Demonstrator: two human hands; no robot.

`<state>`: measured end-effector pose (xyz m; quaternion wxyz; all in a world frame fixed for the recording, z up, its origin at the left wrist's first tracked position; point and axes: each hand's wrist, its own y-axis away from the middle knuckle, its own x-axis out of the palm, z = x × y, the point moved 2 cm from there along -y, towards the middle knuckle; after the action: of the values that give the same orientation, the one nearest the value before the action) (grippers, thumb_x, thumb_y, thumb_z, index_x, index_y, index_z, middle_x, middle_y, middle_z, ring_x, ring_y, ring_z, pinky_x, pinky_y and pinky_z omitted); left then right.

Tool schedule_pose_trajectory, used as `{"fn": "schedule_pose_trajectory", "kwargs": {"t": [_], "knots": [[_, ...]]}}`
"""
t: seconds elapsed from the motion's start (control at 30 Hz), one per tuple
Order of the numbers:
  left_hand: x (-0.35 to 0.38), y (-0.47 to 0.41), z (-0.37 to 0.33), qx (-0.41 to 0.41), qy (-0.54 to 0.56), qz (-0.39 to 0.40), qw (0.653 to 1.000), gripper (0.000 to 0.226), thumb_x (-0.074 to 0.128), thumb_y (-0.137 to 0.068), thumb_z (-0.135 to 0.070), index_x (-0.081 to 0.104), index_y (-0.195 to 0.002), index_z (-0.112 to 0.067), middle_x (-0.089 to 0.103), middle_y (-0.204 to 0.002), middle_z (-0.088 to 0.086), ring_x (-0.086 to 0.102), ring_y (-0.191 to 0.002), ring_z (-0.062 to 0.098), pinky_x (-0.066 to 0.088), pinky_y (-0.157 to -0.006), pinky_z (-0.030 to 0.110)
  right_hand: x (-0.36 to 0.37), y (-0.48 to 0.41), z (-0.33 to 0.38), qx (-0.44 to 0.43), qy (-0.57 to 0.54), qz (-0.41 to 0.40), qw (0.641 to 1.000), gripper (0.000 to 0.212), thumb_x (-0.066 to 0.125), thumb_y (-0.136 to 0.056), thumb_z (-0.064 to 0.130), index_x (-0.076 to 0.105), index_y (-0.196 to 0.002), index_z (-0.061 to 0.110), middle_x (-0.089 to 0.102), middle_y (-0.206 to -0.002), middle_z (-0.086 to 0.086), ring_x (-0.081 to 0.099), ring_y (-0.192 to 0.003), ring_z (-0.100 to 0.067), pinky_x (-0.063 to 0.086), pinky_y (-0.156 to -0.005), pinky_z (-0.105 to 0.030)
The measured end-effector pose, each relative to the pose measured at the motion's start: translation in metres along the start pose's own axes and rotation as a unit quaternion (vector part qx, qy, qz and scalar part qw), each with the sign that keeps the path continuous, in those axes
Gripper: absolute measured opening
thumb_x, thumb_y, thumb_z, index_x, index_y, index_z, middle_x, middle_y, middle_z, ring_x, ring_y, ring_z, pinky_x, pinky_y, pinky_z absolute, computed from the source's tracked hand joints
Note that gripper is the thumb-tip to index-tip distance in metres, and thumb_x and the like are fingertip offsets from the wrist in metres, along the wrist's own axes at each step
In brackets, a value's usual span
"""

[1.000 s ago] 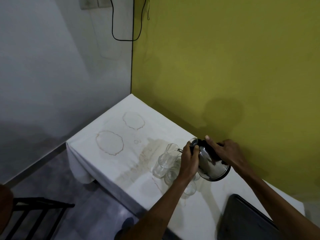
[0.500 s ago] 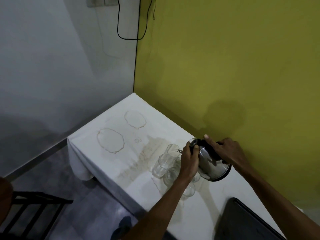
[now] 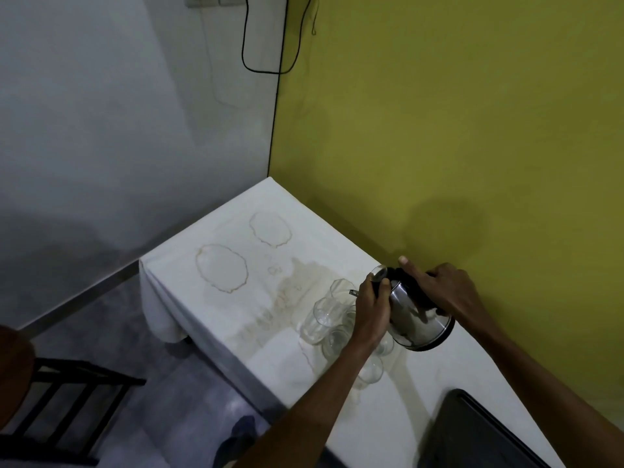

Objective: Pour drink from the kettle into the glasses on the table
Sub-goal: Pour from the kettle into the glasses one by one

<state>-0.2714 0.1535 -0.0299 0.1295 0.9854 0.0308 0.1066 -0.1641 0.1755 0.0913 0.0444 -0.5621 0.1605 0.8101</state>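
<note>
A shiny steel kettle (image 3: 417, 320) with a black base is tilted to the left above a cluster of several clear glasses (image 3: 320, 319) on the white-clothed table (image 3: 219, 312). My right hand (image 3: 439, 292) grips the kettle's black handle from the wall side. My left hand (image 3: 373, 312) is closed on the kettle's front near the lid and spout, and it hides some of the glasses. One glass (image 3: 369, 373) shows below my left wrist. I cannot tell whether liquid is flowing.
The cloth carries brown ring stains (image 3: 221, 273) and a damp patch. A dark flat object (image 3: 472, 434) lies at the near right corner. A yellow wall runs along the table's right. A dark chair (image 3: 67, 400) stands on the floor at left.
Both hands and the tilted kettle stay almost where they were over the glasses. The view has shifted slightly.
</note>
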Motion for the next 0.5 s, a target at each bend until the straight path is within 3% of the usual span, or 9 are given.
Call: {"fn": "schedule_pose_trajectory", "kwargs": {"t": [0.13, 0.5], "knots": [[-0.0004, -0.0016, -0.0024, 0.0, -0.01, -0.001, 1.0, 0.047, 0.043, -0.1, -0.043, 0.056, -0.137, -0.017, 0.063, -0.137, 0.008, 0.058, -0.127, 0.023, 0.046, -0.109, 0.046, -0.0017, -0.0021, 0.0024, -0.002, 0.002, 0.002, 1.0, 0.082, 0.051, -0.089, 0.08, 0.041, -0.045, 0.011, 0.05, -0.039, -0.006, 0.062, -0.046, -0.028, 0.039, -0.049, -0.028], [0.0011, -0.0068, -0.0041, -0.004, 0.0, 0.003, 1.0, 0.037, 0.043, -0.105, -0.034, 0.059, -0.134, -0.016, 0.065, -0.132, 0.007, 0.06, -0.123, 0.021, 0.049, -0.105, 0.04, -0.0036, -0.008, 0.0044, -0.007, 0.024, -0.007, 1.0, 0.085, 0.049, -0.088, 0.083, 0.053, -0.052, 0.006, 0.058, -0.046, -0.011, 0.064, -0.046, -0.027, 0.037, -0.049, -0.027]]}}
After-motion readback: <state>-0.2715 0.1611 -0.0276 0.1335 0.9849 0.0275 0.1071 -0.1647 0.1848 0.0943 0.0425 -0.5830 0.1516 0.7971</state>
